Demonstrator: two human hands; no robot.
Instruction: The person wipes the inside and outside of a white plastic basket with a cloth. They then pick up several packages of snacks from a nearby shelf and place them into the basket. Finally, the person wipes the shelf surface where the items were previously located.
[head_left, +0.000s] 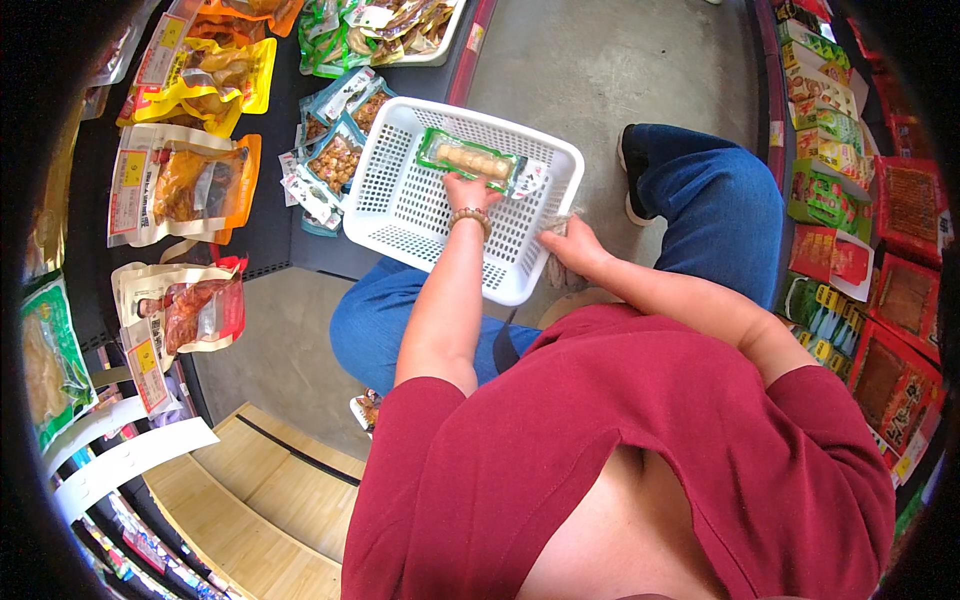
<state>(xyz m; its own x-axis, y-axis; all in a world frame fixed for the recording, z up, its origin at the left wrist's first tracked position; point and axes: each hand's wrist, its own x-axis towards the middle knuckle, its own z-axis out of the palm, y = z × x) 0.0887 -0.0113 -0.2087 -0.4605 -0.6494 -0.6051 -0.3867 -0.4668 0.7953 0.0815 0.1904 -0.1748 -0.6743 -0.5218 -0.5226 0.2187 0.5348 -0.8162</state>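
Observation:
A white perforated plastic basket sits before me, tilted, above my knees. Inside it lies a clear packet with green edges, holding a pale, long food item. My left hand, with beaded bracelets at the wrist, reaches into the basket, its fingers at the packet's lower edge. At the basket's right rim, my right hand grips the corner together with some greyish cord or cloth; its fingertips are partly hidden.
Blue-edged snack packets lie on the dark shelf left of the basket, below a white tray of packets. Bagged meats hang at the left. Boxed goods line the right shelf. Wooden boards are at lower left.

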